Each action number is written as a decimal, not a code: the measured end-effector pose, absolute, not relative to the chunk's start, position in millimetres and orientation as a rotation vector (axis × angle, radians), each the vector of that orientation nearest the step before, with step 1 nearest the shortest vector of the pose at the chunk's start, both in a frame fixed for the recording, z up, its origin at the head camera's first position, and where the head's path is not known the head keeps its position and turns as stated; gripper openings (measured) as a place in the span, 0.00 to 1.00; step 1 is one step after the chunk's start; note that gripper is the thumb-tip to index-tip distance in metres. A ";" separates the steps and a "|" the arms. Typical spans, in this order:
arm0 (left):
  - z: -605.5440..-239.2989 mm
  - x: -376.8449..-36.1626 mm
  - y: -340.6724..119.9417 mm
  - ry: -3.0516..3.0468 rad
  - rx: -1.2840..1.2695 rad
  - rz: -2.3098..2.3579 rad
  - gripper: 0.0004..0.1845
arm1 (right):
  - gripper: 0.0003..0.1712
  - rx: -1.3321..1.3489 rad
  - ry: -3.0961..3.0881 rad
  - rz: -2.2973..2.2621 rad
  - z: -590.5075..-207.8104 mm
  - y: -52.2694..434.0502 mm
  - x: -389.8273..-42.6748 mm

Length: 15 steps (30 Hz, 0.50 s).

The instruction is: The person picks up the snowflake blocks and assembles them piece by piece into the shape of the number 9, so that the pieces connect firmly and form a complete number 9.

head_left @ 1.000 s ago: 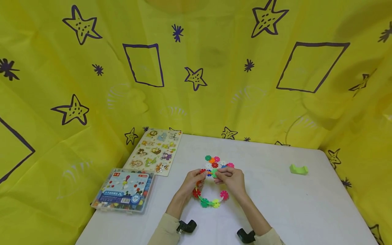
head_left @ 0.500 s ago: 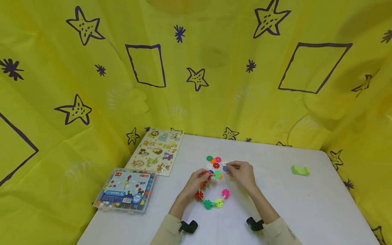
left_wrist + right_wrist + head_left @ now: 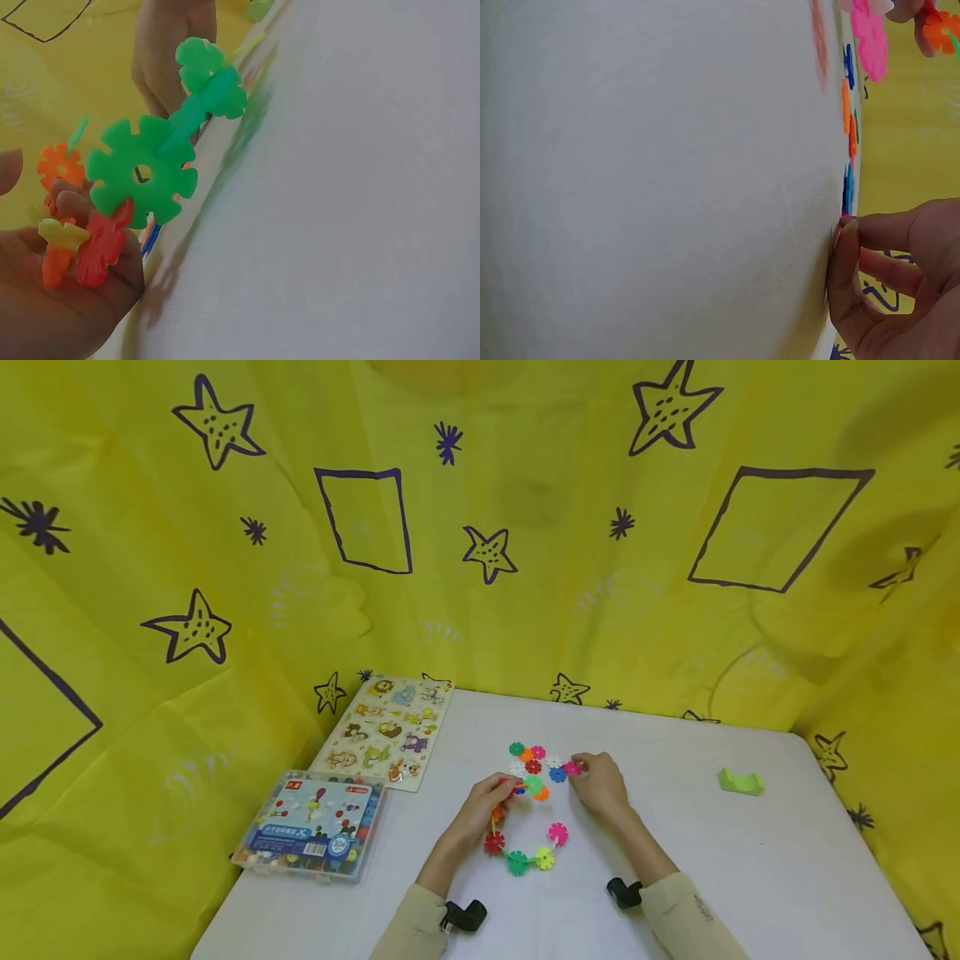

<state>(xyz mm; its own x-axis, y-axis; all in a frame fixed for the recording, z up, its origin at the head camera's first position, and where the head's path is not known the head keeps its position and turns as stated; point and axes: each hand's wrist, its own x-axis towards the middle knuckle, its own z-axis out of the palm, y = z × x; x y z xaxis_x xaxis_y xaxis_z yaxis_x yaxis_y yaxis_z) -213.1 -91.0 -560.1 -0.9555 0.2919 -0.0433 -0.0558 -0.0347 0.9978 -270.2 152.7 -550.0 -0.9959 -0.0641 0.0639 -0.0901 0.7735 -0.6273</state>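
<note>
On the white table (image 3: 675, 843), seen from the head view, the left hand (image 3: 487, 802) pinches the upper end of a curved chain of snowflake discs (image 3: 525, 852); the chain lies just in front of a loose pile of discs (image 3: 536, 762). It seems the hand keeps this end lifted so another piece can join it. The right hand (image 3: 597, 783), beside the pile, closes its fingertips on a pink disc (image 3: 573, 767) that lies on the table. One second ago both hands met at the chain end; now the right one has moved away to the pile. Left of the pile lie an animal puzzle board (image 3: 386, 731) and a plastic toy box (image 3: 311, 827).

From the left wrist, fingers (image 3: 82, 206) clamp red and orange discs, with a green disc (image 3: 142, 172) standing out.

From the right wrist, thumb and finger (image 3: 847, 270) press together on the table.
</note>
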 end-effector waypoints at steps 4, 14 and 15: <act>-559.8 -213.7 -90.3 2.002 0.246 2.105 0.18 | 0.16 0.062 -2.918 1.048 -550.5 155.5 -269.9; -559.7 -213.6 -91.9 2.091 0.196 2.041 0.19 | 0.07 0.021 -2.739 1.399 -545.6 154.4 -260.6; -559.9 -213.7 -92.5 2.102 0.196 2.035 0.19 | 0.06 0.046 -2.709 1.441 -544.0 153.4 -258.7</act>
<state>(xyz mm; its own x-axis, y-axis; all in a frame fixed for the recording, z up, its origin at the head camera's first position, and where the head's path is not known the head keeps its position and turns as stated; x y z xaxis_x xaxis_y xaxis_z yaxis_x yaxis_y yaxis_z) -213.7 -92.5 -559.9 -0.9694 0.2389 -0.0572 -0.0495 0.0382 0.9980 -258.7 153.4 -544.0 -0.9969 0.0075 0.0785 -0.0609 0.5592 -0.8268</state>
